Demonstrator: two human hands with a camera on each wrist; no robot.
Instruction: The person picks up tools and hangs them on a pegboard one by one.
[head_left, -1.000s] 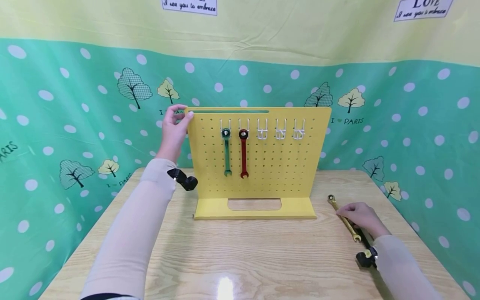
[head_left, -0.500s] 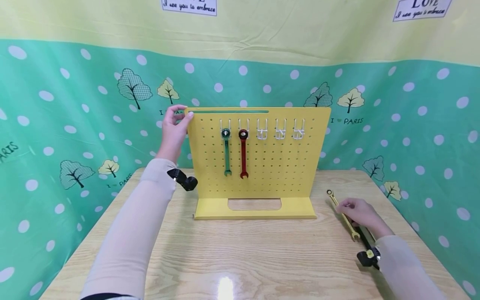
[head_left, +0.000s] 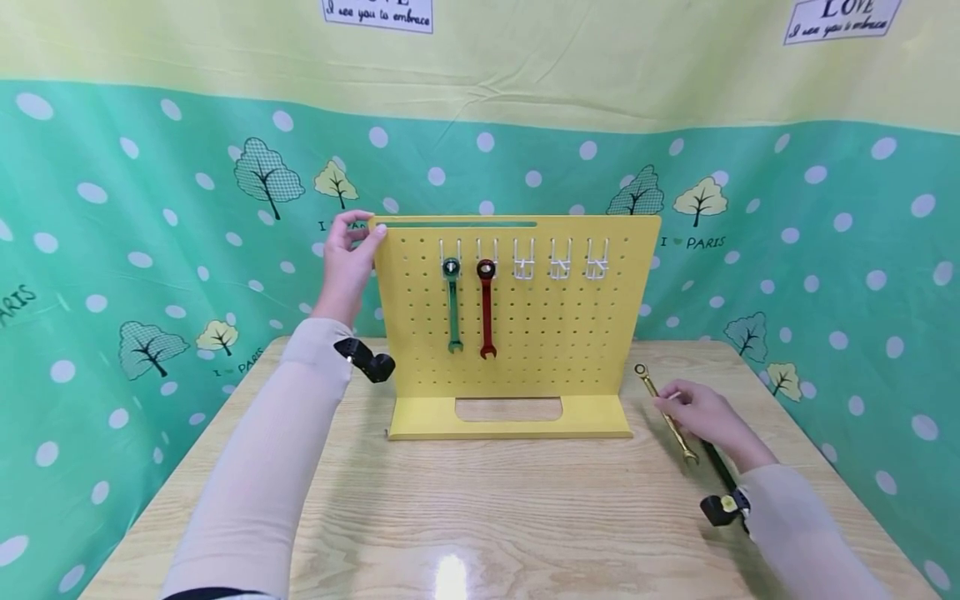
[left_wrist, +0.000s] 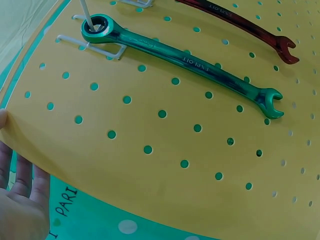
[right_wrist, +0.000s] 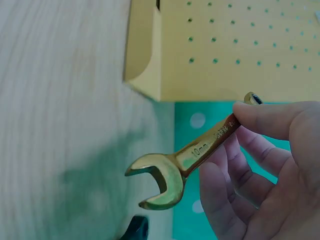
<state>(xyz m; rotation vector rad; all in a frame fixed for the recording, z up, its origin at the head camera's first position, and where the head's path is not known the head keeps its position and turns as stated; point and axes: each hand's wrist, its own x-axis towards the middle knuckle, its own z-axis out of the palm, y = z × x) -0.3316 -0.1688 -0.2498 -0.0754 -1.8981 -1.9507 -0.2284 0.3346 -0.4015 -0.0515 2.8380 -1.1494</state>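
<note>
My left hand (head_left: 349, 267) holds the upper left corner of a yellow pegboard (head_left: 555, 350), thumb in front and fingers behind. A green ratcheting wrench (left_wrist: 185, 61) and a red ratcheting wrench (head_left: 487, 312) hang by their ring ends on white hooks. To the right of the board, my right hand (head_left: 708, 417) pinches a gold ratcheting wrench (right_wrist: 200, 150) by its shank, between thumb and fingers. The wrench is held above the table, its open end toward me and its ring end pointing away toward the back. In the right wrist view, the fingers and thumb hide part of the shank.
Three white hooks (head_left: 560, 260) on the board's right half carry nothing. A long dark object (head_left: 722, 467) lies on the wooden table (head_left: 525, 517) beneath my right forearm, partly hidden. Patterned green cloth (head_left: 525, 158) hangs behind the table and at both sides.
My right hand has risen off the table and moved left and away from me, carrying the gold wrench toward the board. The left hand stays on the board's corner.
</note>
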